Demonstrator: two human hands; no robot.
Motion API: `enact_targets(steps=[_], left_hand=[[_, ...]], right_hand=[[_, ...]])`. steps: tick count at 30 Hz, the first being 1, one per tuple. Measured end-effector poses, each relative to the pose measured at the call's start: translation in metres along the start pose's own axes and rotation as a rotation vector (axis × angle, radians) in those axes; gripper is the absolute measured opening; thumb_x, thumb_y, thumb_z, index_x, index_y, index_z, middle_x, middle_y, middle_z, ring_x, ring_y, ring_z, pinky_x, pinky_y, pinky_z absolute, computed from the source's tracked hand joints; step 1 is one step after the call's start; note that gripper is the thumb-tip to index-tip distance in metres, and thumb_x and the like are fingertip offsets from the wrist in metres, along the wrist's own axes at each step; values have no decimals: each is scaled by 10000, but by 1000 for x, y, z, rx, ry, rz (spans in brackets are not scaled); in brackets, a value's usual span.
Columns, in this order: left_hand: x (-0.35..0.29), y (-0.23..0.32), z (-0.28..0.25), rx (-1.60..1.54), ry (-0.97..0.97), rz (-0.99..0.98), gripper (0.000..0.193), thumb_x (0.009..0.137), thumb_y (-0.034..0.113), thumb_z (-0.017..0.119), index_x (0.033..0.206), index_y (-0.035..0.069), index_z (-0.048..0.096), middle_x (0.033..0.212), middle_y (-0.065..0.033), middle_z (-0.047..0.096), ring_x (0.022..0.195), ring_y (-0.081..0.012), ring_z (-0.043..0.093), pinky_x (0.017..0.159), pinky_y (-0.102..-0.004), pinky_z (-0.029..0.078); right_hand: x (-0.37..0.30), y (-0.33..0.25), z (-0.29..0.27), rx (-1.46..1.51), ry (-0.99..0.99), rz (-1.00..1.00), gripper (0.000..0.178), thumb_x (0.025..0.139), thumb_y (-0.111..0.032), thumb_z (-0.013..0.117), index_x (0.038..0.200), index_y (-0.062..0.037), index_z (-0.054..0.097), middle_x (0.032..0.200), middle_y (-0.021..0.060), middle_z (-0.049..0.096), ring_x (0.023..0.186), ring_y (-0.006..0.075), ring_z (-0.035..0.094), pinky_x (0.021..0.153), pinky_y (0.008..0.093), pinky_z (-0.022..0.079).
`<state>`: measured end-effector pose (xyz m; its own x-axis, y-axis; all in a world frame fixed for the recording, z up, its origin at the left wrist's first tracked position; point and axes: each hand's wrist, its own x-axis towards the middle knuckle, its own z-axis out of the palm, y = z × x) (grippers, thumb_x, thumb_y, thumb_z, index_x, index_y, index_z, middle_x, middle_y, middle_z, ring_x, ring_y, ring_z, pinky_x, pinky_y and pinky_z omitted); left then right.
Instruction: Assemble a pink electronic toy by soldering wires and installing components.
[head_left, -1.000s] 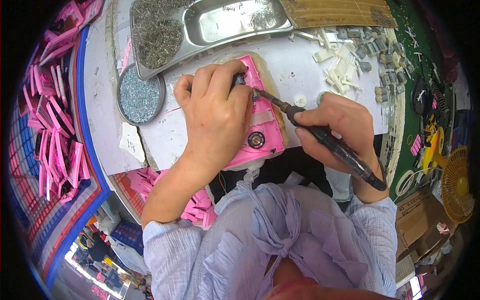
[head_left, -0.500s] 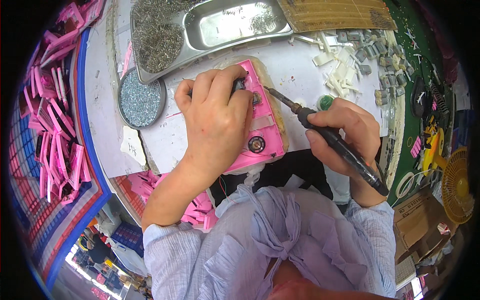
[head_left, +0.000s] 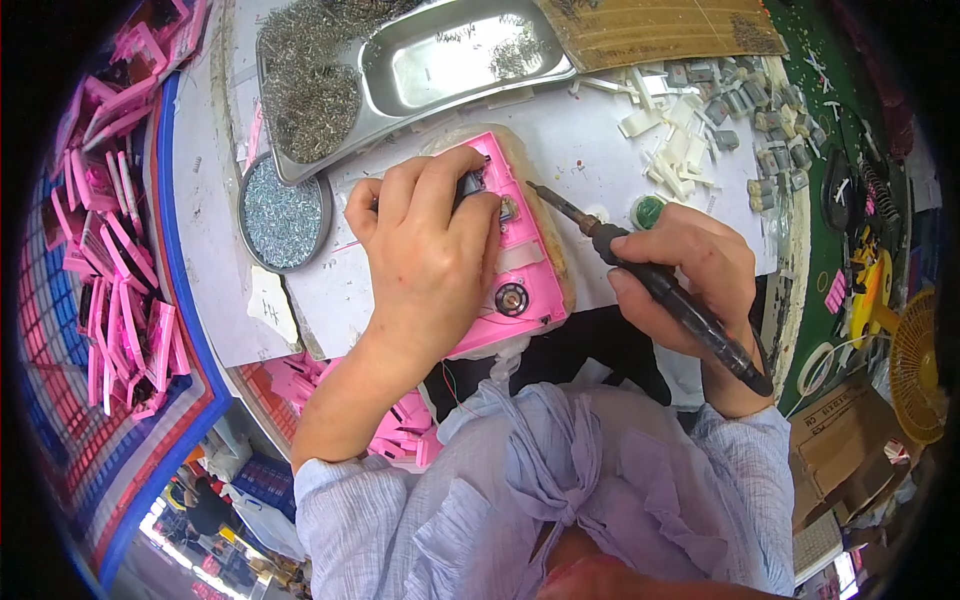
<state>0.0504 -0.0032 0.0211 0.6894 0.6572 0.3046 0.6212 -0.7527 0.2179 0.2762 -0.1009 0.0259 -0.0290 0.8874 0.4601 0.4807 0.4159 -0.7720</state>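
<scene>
A left hand (head_left: 430,250) presses a pink casing (head_left: 520,265) flat on the white table (head_left: 590,150), fingers pinching a small dark part at its top edge. The right hand (head_left: 680,280) grips a soldering iron (head_left: 650,280), tip just beside the casing.

Hidden and unresolved parts at the worktop (head_left: 600,150).
The left hand (head_left: 430,260) covers much of the pink casing (head_left: 525,270); what its fingers (head_left: 470,190) pinch is a small dark part, possibly a component. The metal tray (head_left: 450,60) is cut off at the top edge, and the soldering iron (head_left: 660,285) handle's end is hidden behind the right hand's (head_left: 680,270) wrist.
</scene>
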Motion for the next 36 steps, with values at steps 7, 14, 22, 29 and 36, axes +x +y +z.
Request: enact_targets(steps=[7,14,22,29,36], left_hand=[[-9,-18,-15,-135,87,-1,372,785,159,805,1130,84,689,1227,-70,652,1106,-299,607,941,-463,414],[-53,-42,-36,-12,-89,-322,344,877,128,783,1193,53,669,1068,-121,656,859,-297,698,687,-374,553],[-47,-47,-38,-258,86,-284,77,879,-8,752,949,24,751,950,-108,713,749,-179,684,604,-274,536],[-35,-27,-8,-1254,235,-692,85,962,-15,688,1000,-38,616,1036,-144,739,780,-124,722,650,-216,581],[-37,-34,-3,-1459,252,-729,113,966,-12,696,1056,-50,640,951,-132,740,748,-130,722,676,-227,587]], right_hand=[[1,-2,-3,2,-2,17,244,741,21,802,964,1,707,747,72,678,535,190,542,480,309,413],[5,1,-2,2,40,16,276,725,35,803,979,21,695,700,87,647,530,172,524,484,295,391],[6,-8,13,131,100,95,338,753,46,802,1072,34,690,812,97,680,652,164,594,586,273,452],[29,-20,66,438,124,363,418,849,13,783,1249,-21,670,1035,100,713,904,125,682,804,272,545],[66,-6,109,413,107,216,436,890,22,689,1309,-86,636,1025,82,702,883,153,704,783,283,561]])
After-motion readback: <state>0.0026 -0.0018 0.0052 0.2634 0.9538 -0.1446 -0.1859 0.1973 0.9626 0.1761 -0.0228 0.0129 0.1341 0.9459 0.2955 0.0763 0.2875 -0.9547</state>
